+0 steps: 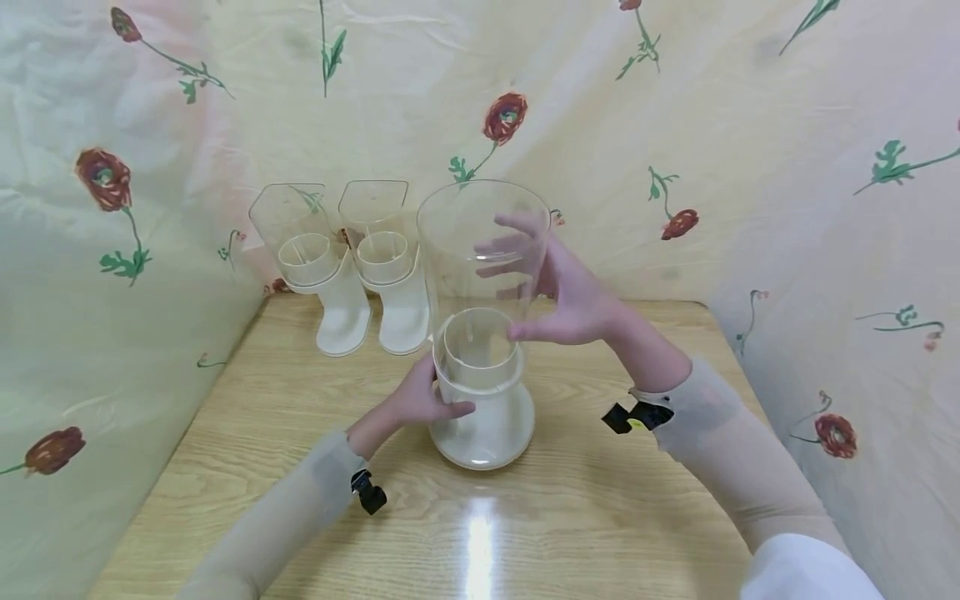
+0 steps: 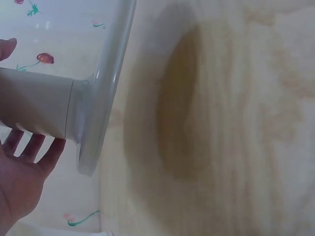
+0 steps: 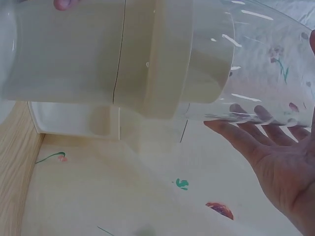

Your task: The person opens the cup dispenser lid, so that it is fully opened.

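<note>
This looks like a makeshift booth, perhaps for filming: creased poppy-print sheeting (image 1: 585,100) hangs at the far, left and right sides, hemming in a wood-grain table (image 1: 622,517), and a small black camera (image 1: 369,492) sits on each wrist. The building around it cannot be told.

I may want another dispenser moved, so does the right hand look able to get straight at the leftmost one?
Probably not directly: in the head view, the front dispenser and the middle dispenser lie between the right hand and the leftmost dispenser.
</note>
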{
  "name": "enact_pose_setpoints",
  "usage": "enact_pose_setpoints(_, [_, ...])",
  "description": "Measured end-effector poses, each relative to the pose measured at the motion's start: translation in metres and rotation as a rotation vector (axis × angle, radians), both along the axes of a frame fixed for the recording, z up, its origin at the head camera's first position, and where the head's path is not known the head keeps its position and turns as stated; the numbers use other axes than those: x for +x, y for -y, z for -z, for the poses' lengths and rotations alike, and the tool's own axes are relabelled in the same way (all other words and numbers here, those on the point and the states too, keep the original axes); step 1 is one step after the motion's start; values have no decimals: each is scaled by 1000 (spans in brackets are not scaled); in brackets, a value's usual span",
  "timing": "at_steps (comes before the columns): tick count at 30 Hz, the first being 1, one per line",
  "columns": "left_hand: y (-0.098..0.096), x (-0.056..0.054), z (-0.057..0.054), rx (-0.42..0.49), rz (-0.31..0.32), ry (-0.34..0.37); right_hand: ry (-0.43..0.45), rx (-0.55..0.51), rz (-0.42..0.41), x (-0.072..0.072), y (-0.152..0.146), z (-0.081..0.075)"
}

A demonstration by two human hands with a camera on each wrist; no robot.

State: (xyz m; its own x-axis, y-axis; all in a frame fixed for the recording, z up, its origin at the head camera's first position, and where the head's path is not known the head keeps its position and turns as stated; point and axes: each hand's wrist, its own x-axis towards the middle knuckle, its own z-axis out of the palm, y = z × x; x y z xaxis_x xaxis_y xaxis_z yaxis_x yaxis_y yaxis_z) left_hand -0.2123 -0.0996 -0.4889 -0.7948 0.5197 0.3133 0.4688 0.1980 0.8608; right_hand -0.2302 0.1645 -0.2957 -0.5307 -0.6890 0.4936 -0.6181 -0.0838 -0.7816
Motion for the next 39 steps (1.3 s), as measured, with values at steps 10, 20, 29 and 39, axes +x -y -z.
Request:
enact_pose_setpoints(10, [2,20,13,-16,93,10,-5,18,-110,8,-6,14])
enact_pose_setpoints(20, [-1,28,20,-5,112,29,32,-14,-194,7,-11,25])
enact_pose_setpoints(29, [-1,31,29,-17,93,58,46,-44,-268,7,-11,33])
enact_pose_setpoints(39, [0,30,37,12,114,50,53,-50,-278,4,-8,43])
